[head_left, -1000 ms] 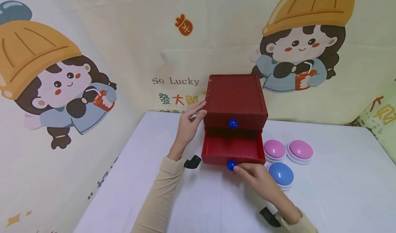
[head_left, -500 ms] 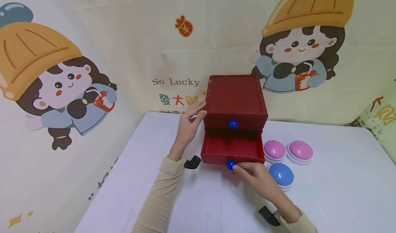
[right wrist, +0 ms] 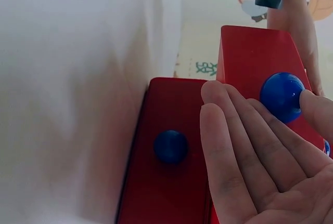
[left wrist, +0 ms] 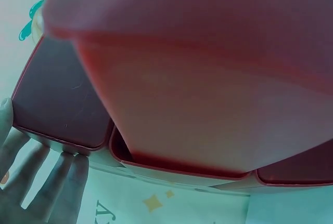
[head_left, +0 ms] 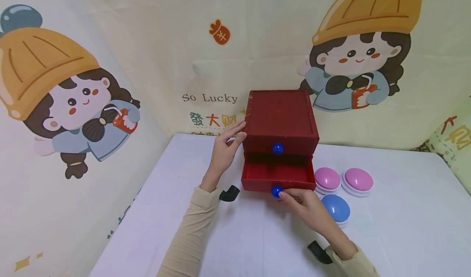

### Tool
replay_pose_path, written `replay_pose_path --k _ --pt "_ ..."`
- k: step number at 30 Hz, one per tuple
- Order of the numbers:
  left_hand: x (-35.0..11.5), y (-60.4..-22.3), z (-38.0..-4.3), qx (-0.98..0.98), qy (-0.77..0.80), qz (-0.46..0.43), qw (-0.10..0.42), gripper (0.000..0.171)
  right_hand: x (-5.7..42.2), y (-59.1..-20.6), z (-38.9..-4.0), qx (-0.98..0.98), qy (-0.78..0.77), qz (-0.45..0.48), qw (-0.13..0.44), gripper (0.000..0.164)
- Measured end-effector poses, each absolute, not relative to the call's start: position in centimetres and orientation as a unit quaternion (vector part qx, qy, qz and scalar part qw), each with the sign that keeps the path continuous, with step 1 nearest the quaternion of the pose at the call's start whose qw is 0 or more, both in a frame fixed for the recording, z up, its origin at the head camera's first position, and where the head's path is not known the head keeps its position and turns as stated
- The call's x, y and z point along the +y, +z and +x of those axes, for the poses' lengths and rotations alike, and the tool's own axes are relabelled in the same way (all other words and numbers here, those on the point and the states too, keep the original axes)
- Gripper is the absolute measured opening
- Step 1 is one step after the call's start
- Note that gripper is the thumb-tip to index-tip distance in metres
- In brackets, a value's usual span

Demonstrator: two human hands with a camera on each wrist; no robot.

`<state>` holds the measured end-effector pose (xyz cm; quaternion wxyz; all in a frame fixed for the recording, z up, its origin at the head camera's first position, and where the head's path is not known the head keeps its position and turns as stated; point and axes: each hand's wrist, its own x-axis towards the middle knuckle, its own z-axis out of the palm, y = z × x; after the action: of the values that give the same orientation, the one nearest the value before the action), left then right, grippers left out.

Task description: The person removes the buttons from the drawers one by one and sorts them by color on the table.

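A dark red two-drawer box [head_left: 279, 113] stands at the back of the table, its lower drawer [head_left: 277, 172] pulled partly out with a bare floor showing. My right hand [head_left: 307, 207] pinches the blue knob [head_left: 276, 192] of that drawer; in the right wrist view the thumb meets the round knob [right wrist: 282, 97] in front of the other fingers. The upper drawer, with its own blue knob [head_left: 277, 148], is closed. With fairly straight fingers, my left hand [head_left: 224, 152] rests against the box's left side; its fingers also show on the box [left wrist: 62, 99] in the left wrist view.
Right of the box sit two pink-topped round push buttons [head_left: 327, 179] and a blue-topped one [head_left: 335, 208], close to my right hand. A printed cloth wall [head_left: 165, 43] rises behind the white table [head_left: 397, 228].
The lower drawer has slid a little way into the box, with my right hand and the knob moving along toward it. My left hand stays in place on the side.
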<state>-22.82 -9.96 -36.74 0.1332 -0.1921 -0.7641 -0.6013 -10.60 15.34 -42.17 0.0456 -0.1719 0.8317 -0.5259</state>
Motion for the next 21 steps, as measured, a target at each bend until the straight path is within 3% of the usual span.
replay_pose_path --k 6,21 --pt "-9.5 -34.5 -21.0 -0.768 -0.6 -0.187 0.125 0.041 15.4 -42.5 -11.1 0.83 -0.526 -0.179 0.041 0.025" --pt "-10.0 -36.9 -22.7 -0.76 -0.602 -0.198 0.142 0.041 15.3 -42.5 -12.3 0.818 -0.546 -0.175 0.047 0.027"
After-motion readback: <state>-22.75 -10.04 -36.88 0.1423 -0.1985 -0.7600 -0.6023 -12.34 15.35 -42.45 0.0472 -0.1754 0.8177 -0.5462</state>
